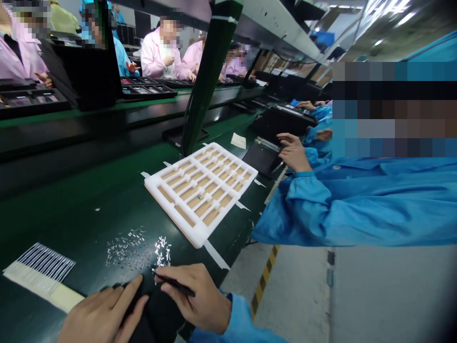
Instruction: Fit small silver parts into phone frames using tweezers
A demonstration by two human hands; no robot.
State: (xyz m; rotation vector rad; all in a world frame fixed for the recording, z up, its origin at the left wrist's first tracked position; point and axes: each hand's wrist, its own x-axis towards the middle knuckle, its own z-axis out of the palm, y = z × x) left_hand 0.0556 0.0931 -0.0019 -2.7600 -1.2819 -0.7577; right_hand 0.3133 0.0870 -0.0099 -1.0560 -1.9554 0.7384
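The right hand [198, 295] is clenched on a slim black pointed tool [175, 284], its tip just beside tiny silver metal pieces [137, 250] scattered on the green desk [71, 224]. The left hand [103, 317] lies over a black object [150, 314], its grip unclear. A white foam slotted tray [200, 190] sits beyond.

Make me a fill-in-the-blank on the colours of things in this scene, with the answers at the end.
The right hand holds a slim ____ tool.
Small silver pieces lie on the ____ bench surface.
The foam tray is ____.
The co-worker's hands come out of ____ sleeves.

Missing words: black; green; white; blue.
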